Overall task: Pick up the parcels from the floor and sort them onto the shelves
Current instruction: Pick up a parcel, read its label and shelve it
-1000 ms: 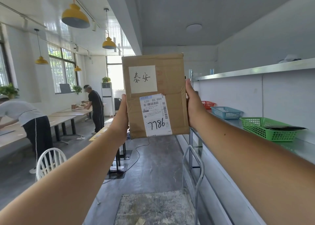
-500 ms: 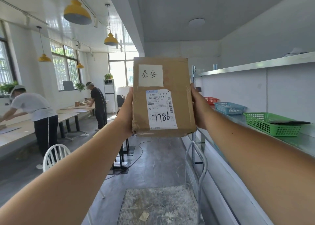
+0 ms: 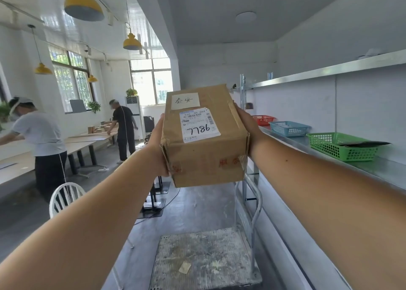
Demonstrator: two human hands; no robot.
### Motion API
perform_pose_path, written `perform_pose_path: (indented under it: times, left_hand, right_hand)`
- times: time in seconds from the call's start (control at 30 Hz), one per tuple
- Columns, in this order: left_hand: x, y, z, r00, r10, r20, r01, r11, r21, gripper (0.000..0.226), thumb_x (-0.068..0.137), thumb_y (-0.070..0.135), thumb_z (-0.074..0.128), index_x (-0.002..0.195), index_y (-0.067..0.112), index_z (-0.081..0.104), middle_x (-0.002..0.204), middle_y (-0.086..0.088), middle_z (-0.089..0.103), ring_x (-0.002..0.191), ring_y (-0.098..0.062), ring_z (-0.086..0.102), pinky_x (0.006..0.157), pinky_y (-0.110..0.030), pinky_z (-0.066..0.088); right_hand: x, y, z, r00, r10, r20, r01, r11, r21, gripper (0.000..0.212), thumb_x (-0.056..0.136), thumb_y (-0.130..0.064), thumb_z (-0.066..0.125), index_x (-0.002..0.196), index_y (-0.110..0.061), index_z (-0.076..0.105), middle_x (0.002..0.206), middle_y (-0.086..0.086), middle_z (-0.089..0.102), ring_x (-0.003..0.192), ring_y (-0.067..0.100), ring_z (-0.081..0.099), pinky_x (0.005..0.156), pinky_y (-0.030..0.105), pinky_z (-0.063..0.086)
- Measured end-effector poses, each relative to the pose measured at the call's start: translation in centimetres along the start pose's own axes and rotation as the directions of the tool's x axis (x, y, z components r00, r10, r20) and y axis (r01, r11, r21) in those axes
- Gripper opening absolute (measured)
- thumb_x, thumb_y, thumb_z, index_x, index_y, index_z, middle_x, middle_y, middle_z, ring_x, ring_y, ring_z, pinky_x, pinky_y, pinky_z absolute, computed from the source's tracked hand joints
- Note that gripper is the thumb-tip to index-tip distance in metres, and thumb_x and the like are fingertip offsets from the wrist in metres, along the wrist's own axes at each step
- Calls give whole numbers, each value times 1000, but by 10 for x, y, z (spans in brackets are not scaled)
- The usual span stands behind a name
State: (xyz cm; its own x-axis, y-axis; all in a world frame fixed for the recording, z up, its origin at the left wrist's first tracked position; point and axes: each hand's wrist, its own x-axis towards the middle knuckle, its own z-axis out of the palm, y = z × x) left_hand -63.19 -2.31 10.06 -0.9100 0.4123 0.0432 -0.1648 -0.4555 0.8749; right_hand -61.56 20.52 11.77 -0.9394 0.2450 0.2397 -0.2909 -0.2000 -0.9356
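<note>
Parcel of brown cardboard sits in mid-air at arm's length, clamped between both hands and tipped so its labelled face looks up and towards the camera. The left hand grips its left side and the right hand grips its right side. On each hand the fingers pass round the far side of the box and are hidden, so how far they curl cannot be told. A white note with handwriting sits on the upper part of the labelled face. Below it is a shipping label with a barcode and large handwritten digits.

The parcel hangs above the grey floor and just left of the metal shelving, touching neither. On the lower shelf stand a green basket holding a flat black item, a blue basket beyond it, and a red basket farthest off. The upper shelf runs above them. Under the arms stands a platform trolley with a worn deck, its handle beside the shelving.

To the left, a white chair stands near a long surface. A person in a white shirt and a person in black bend over it. Yellow lamps hang from the ceiling.
</note>
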Motion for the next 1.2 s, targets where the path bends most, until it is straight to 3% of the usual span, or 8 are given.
perform_pose_path:
  times: [0.17,0.3,0.47,0.6,0.77,1.0,1.1,1.2]
  left_hand:
    - [0,-5,0,998,-43,50,45,999,-29,89,95,87,41,100,13,91,118,-24,82,100,-47,81,71,-63,65]
    - [-4,-6,5,1000,-4,27,5,999,-53,74,98,80,45,126,18,74,119,-24,82,99,-48,81,69,-61,66]
    - [-5,-14,1,998,54,-28,-53,998,24,60,103,66,48,136,23,75,135,-14,78,120,-41,76,108,-58,57]
    - [4,-29,2,996,82,-31,-83,996,-22,59,103,63,48,132,22,79,128,-13,81,106,-39,81,77,-55,69]
    - [24,-48,-5,998,60,-15,-60,998,24,60,103,71,44,117,31,86,126,-9,82,110,-36,81,86,-50,66]
    - [41,-67,-10,998,51,21,-51,999,13,55,106,64,44,114,31,87,121,-9,84,104,-34,83,72,-47,69]
    - [42,-76,-12,999,33,15,-33,999,17,65,103,76,39,112,34,88,121,-8,84,105,-33,83,78,-47,68]
    - [37,-85,-9,1000,9,20,-10,999,37,70,99,83,35,107,38,88,120,-6,84,105,-31,83,82,-46,65]
  right_hand:
    - [3,4,-8,1000,-10,25,10,1000,26,46,105,-46,63,135,-14,70,99,0,73,90,16,71,75,29,55]
    - [6,10,-11,999,-40,29,40,999,4,29,105,-47,61,106,-22,76,74,-7,80,68,9,78,56,21,58]
    - [5,17,-17,997,-67,45,68,998,-10,43,102,-52,60,78,-29,87,80,-5,82,74,13,79,66,30,59]
    - [5,20,-24,998,-68,-14,69,997,36,45,98,-42,56,68,-22,84,72,2,80,64,20,77,60,28,59]
    - [2,30,-37,992,-13,-129,24,996,87,52,98,-28,48,57,-20,79,63,4,75,59,24,70,54,24,55]
    - [-13,53,-43,982,59,-179,-39,993,114,53,110,-39,43,78,-20,81,77,7,78,73,24,74,65,29,58]
    - [-24,61,-41,977,66,-201,-46,993,104,50,111,-52,41,101,-24,81,100,7,81,95,25,75,87,37,56]
    - [-38,65,-50,973,102,-206,-78,990,121,61,107,-67,35,99,-32,84,103,0,85,95,18,80,87,36,58]
